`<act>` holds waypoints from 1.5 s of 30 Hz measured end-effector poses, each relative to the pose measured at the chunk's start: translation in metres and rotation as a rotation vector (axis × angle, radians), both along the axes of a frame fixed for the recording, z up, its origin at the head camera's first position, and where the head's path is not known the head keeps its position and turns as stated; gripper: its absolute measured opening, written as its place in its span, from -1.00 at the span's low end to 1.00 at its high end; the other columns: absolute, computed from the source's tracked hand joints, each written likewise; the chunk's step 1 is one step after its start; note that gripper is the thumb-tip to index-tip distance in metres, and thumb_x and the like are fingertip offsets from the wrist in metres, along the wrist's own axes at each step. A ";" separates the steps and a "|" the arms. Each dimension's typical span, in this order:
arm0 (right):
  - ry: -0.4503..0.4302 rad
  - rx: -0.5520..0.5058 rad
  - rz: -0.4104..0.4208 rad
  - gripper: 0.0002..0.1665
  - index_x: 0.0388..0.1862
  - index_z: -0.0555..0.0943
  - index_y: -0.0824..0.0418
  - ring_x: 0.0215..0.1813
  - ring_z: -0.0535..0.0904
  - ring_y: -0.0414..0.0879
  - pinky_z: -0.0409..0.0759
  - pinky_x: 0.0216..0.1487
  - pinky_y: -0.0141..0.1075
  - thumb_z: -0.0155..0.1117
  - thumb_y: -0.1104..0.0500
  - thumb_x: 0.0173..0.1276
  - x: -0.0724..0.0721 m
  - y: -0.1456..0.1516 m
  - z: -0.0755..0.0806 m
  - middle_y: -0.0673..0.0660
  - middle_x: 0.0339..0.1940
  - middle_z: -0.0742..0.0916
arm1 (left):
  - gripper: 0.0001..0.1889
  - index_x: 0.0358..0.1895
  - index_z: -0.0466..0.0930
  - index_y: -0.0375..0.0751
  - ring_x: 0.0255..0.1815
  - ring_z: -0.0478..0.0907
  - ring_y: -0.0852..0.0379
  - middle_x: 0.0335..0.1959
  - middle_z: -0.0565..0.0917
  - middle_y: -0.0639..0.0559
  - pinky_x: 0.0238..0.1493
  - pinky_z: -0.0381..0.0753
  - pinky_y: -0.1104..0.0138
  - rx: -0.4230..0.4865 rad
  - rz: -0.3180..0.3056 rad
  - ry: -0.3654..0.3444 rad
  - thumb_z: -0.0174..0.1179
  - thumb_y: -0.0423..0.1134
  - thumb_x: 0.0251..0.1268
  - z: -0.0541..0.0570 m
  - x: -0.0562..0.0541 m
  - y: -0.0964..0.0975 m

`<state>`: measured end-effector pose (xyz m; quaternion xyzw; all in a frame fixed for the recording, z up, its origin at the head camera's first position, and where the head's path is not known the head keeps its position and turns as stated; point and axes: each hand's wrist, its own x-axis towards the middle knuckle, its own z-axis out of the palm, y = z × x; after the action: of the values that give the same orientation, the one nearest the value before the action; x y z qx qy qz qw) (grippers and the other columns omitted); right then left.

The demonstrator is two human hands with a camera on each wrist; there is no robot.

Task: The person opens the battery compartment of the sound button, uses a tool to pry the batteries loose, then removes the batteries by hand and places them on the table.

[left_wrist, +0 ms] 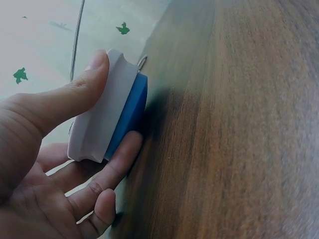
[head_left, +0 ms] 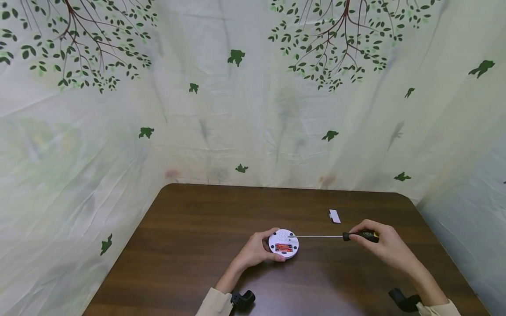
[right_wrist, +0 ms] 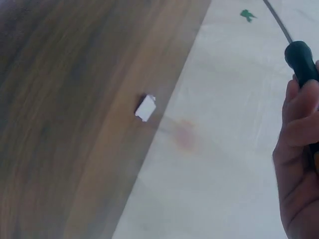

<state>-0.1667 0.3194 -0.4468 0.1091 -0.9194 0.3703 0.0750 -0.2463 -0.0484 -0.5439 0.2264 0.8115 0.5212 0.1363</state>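
A round white device [head_left: 283, 243] with a blue underside [left_wrist: 128, 117] lies on the brown table [head_left: 189, 245]. Its battery bay is uncovered and shows red batteries. My left hand [head_left: 257, 251] grips its rim, thumb on the white edge [left_wrist: 92, 74], fingers under it. In my right hand [head_left: 385, 245] is a screwdriver [head_left: 357, 236] with a black handle [right_wrist: 302, 59]. Its long thin shaft points left, and the tip rests on the device's top face. A small white cover piece [head_left: 334, 216] lies on the table behind the shaft.
A cloth backdrop [head_left: 253, 109] printed with green leaves and branches surrounds the table on three sides. Black wrist mounts [head_left: 242, 299] show at the bottom edge. The white cover piece [right_wrist: 145, 108] sits near the table's far edge.
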 end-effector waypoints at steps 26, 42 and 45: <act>0.107 0.283 0.337 -0.80 -0.35 0.75 -0.07 -0.40 0.45 -0.40 0.46 -0.37 -0.41 0.51 0.27 0.27 -0.027 -0.052 0.087 -0.21 -0.35 0.63 | -0.08 0.47 0.46 -0.25 -0.41 0.51 0.31 -0.09 0.73 -0.09 -0.38 0.51 0.48 -0.022 0.005 0.019 0.68 -0.22 -0.06 0.003 0.000 0.007; 0.018 0.190 0.338 -0.83 -0.29 0.71 -0.02 -0.26 0.56 -0.35 0.54 -0.26 -0.36 0.49 0.26 0.31 -0.040 -0.037 0.068 -0.12 -0.26 0.74 | -0.10 0.46 0.43 -0.35 -0.38 0.51 0.28 -0.04 0.75 -0.15 -0.38 0.51 0.50 -0.001 0.001 0.011 0.65 -0.25 -0.01 0.002 0.003 0.002; -0.020 0.110 0.303 -0.88 -0.27 0.72 -0.01 -0.31 0.54 -0.34 0.51 -0.29 -0.36 0.49 0.22 0.33 -0.041 -0.023 0.051 -0.10 -0.29 0.76 | -0.09 0.46 0.43 -0.36 -0.36 0.51 0.29 0.03 0.74 -0.19 -0.36 0.51 0.51 -0.004 -0.002 0.018 0.66 -0.24 -0.02 0.001 0.003 0.001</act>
<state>-0.2075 0.2965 -0.3954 0.2469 -0.9119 0.3277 0.0030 -0.2430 -0.0474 -0.5429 0.2315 0.8136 0.5172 0.1299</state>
